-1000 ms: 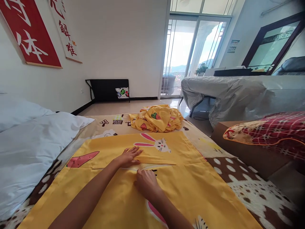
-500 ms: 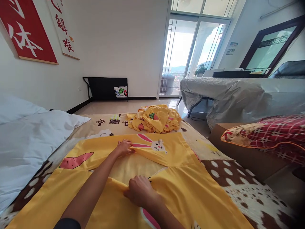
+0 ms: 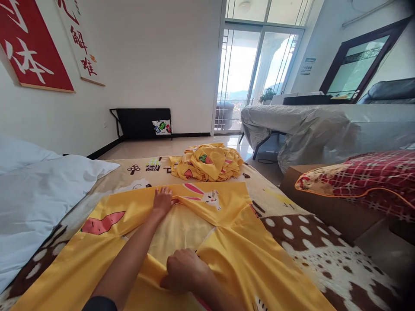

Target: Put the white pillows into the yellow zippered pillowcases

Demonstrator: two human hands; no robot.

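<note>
A yellow duvet cover printed with rabbits and carrots lies spread over the bed, with a slit-like opening across its middle showing the paler inside. My left hand is at the far lip of this opening, its fingers over the cloth and the thumb at the edge, where the fabric bunches. Closer to me, my right hand is curled into a fist around the near lip and pulls it into folds. The right fingertips are hidden by the back of the hand.
Beyond the cover sits a crumpled heap of matching yellow fabric. White bedding lies on the left. A patterned blanket covers the bed. At the right are a cardboard box, a red plaid cloth and a plastic-draped table.
My right hand has drawn the near lip toward me and slightly left, widening the opening. My left hand has shifted slightly left, its fingers pointing more away from me. The view has shifted slightly.
</note>
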